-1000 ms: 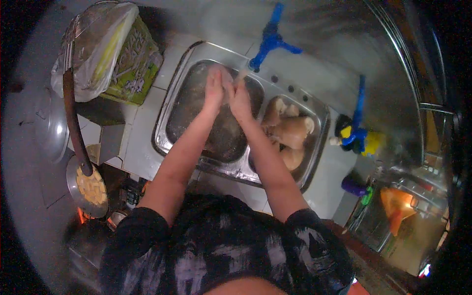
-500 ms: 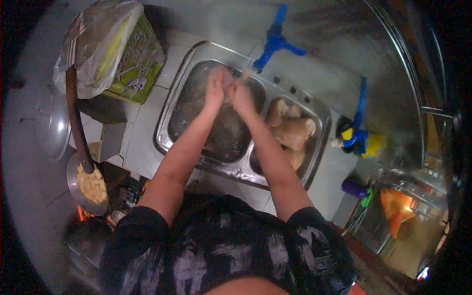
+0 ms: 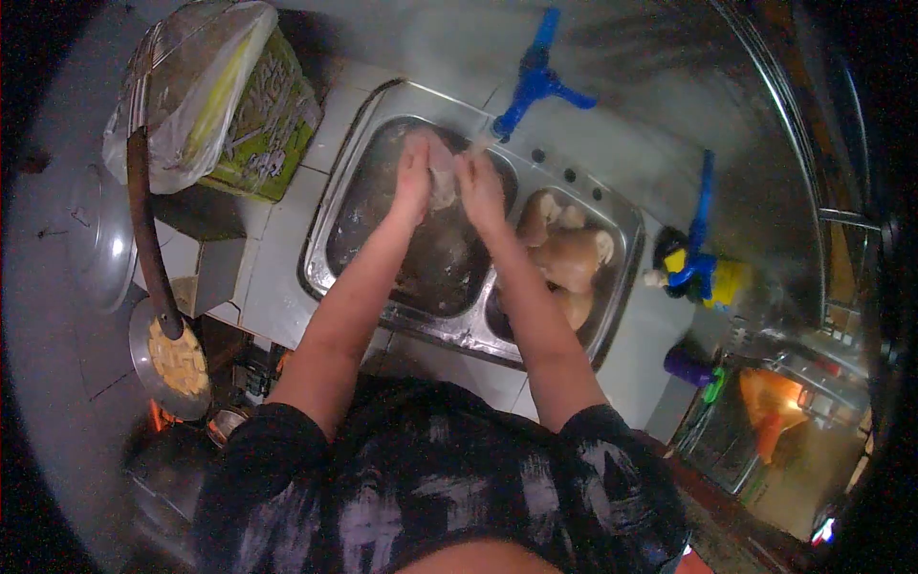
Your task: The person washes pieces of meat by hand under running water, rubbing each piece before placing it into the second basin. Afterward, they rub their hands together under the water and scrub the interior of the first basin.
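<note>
Between my two hands, over the left basin of the steel sink point(image 3: 448, 333), is a pale piece of raw meat point(image 3: 443, 179). My left hand point(image 3: 413, 177) is closed on its left side. On its right side, my right hand point(image 3: 481, 191) presses its fingers against the piece, near the stream from the blue faucet point(image 3: 524, 100). Cloudy water fills the left basin and hides what lies below. Several pieces of raw chicken point(image 3: 569, 258) lie in the right basin.
A green bin point(image 3: 268, 134) with a plastic bag stands at the upper left. A pan of food point(image 3: 177, 368) sits over a flame at the lower left. A yellow-and-blue bottle point(image 3: 724, 282) and a purple cup point(image 3: 687, 365) are at the right.
The hands have moved slightly apart, and more of the pale piece shows between them. My right hand has shifted a little to the right.
</note>
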`<state>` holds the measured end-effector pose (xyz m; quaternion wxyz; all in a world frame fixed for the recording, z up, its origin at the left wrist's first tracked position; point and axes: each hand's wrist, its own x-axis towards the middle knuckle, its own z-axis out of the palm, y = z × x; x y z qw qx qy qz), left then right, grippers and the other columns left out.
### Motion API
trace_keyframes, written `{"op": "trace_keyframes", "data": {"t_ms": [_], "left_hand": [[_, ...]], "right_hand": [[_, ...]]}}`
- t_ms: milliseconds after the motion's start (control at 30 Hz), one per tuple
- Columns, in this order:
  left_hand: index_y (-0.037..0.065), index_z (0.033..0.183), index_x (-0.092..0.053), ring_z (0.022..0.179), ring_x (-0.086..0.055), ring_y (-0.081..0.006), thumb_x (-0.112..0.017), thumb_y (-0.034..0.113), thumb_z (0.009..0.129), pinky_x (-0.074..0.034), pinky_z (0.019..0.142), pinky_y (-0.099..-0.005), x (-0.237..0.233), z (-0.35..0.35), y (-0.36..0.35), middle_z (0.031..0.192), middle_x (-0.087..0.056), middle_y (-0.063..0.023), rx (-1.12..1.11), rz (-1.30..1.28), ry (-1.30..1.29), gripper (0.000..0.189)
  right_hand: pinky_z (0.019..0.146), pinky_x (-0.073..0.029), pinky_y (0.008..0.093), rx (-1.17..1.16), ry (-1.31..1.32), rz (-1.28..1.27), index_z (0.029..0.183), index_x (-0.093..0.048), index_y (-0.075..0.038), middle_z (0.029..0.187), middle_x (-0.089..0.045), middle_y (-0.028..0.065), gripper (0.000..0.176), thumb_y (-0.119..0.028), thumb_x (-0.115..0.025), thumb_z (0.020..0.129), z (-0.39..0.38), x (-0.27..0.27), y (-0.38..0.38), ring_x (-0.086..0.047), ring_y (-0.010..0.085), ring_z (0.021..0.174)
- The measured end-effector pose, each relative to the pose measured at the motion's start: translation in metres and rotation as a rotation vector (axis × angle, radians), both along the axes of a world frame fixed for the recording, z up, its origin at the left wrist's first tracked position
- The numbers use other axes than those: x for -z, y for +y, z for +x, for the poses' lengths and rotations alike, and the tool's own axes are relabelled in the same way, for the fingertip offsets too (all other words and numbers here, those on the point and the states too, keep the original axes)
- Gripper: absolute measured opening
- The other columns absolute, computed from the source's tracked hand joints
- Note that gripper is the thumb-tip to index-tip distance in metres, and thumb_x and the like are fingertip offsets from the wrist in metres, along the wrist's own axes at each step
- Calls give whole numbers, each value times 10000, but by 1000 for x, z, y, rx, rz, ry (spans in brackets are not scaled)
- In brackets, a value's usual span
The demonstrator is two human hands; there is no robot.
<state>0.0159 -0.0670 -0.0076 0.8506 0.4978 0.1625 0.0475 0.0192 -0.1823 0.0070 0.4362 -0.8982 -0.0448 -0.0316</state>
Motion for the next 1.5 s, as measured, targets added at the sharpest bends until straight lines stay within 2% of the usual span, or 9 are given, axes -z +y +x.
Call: {"op": "trace_keyframes", "data": {"t_ms": [633,733,800,833,900,1033,1133,1233,1500], "left_hand": [[15,1186,-419,1026,-484,-229,-458,419,848,-367,883,-344,13,3,8,1174,-478,-105,116,-113,254,528],[15,1165,-435,991,-502,-237,-457,431,844,-383,862,-348,-10,6,10,1135,-503,-109,242,-305,209,526],[20,1135,-455,970,-507,-236,-461,444,837,-397,831,-352,14,19,4,1093,-523,-103,203,-339,337,518],[20,1135,-455,970,-507,-236,-461,444,837,-397,831,-352,15,19,-3,1093,-523,-103,206,-341,337,518],[21,1122,-467,905,-525,-219,-443,415,844,-413,775,-337,16,21,-19,1023,-542,-114,177,-84,346,482],[10,1117,-467,876,-523,-216,-447,418,840,-415,763,-340,14,9,-43,1017,-542,-120,171,-15,382,493],[0,1098,-474,957,-520,-356,-453,403,825,-404,793,-410,6,-16,-59,1041,-534,-218,197,886,106,488],[5,1092,-479,976,-488,-409,-433,369,831,-401,791,-442,7,-21,-57,1069,-509,-243,286,900,223,450],[-14,1016,-523,901,-513,-416,-396,300,835,-407,772,-470,24,7,-32,942,-546,-266,395,1051,59,384]], "right_hand": [[708,-417,453,-120,6,-101,871,-512,22,864,-533,222,245,-203,-426,829,5,28,-15,-511,413,794],[784,-407,397,-128,157,113,991,-516,21,977,-544,216,372,-312,-414,860,2,28,-16,-524,369,881],[847,-373,341,219,557,879,1070,-513,22,1075,-537,183,525,-442,-372,869,-9,8,-3,-515,285,971],[847,-373,341,221,555,877,1070,-513,22,1075,-537,183,525,-442,-372,869,-10,19,0,-515,285,971],[838,-363,307,173,250,587,1145,-483,7,1084,-532,78,621,-522,-330,859,-10,44,2,-491,209,974],[828,-369,309,338,417,602,1136,-484,25,1040,-539,105,629,-521,-343,855,-17,55,-8,-494,195,941],[826,-370,304,457,581,817,1102,-500,39,1005,-541,113,623,-513,-338,861,-20,54,-13,-492,185,923],[825,-370,287,499,665,636,1064,-522,23,1014,-552,114,558,-467,-331,880,-21,50,-11,-501,177,924],[860,-359,420,178,-32,172,1182,-414,44,1097,-494,254,478,-321,-324,887,-31,20,6,-474,413,983]]}}
